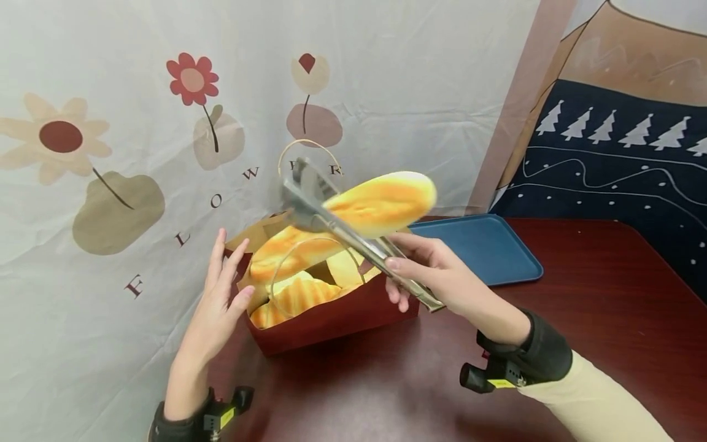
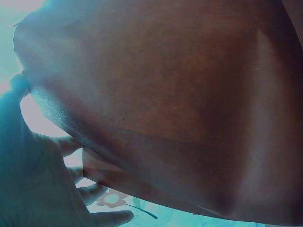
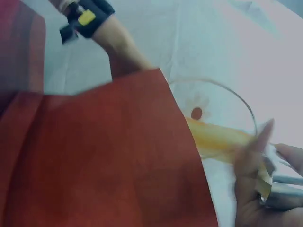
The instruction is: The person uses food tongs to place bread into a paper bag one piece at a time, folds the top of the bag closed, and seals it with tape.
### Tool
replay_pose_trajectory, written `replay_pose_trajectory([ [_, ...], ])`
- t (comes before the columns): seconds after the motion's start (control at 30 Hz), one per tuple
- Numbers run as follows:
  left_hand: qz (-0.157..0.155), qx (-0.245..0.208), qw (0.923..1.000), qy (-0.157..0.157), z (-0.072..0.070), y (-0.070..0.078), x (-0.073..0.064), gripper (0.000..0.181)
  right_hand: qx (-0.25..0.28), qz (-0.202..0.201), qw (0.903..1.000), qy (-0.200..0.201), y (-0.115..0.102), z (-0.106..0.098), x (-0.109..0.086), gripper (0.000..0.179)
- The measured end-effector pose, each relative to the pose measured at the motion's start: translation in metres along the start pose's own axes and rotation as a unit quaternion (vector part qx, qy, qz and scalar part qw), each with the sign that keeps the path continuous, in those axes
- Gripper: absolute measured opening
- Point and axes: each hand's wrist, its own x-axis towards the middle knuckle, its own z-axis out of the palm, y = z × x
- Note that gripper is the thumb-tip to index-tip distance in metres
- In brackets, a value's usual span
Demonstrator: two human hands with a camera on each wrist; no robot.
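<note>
My right hand grips a pair of metal tongs, fingers and thumb around the handle end. The tongs point up and left over a dark red paper bag; their tips are blurred. One long golden loaf lies across the arms of the tongs, above the bag's right side. Inside the bag are another long loaf and a striped bread roll. Beside the bag's left edge my left hand has its fingers spread. The left wrist view shows that hand close along the bag's side.
Thin hoop handles rise from the bag. A blue tray lies behind it to the right on the dark red table. A white cloth with printed flowers hangs behind, and a dark tree-patterned cloth at the right.
</note>
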Motion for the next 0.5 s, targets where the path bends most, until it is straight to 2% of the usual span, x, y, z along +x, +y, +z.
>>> replay_pose_trajectory([
  [0.1,0.003,-0.001,1.0000,-0.002,0.001,0.000,0.000,0.068,-0.071,0.071,0.9948,0.015,-0.006,-0.002,0.001,0.029],
  [0.17,0.005,-0.002,1.0000,-0.001,0.002,0.000,0.001,0.068,-0.126,0.083,0.9879,0.034,-0.010,-0.005,-0.002,0.027],
  [0.3,0.006,-0.001,1.0000,0.001,0.001,0.000,0.002,0.068,-0.176,0.056,0.9788,0.087,-0.018,-0.014,-0.007,0.030],
  [0.4,0.004,-0.002,1.0000,0.003,0.001,0.001,0.001,0.068,-0.195,0.029,0.9746,0.106,-0.022,-0.021,-0.006,0.038],
  [0.47,0.002,-0.004,1.0000,0.003,0.000,0.001,0.001,0.068,-0.183,0.015,0.9775,0.103,-0.023,-0.024,-0.004,0.038],
  [0.5,0.002,-0.004,1.0000,0.002,0.001,0.002,0.001,0.069,-0.160,0.008,0.9823,0.097,-0.023,-0.026,-0.003,0.038],
])
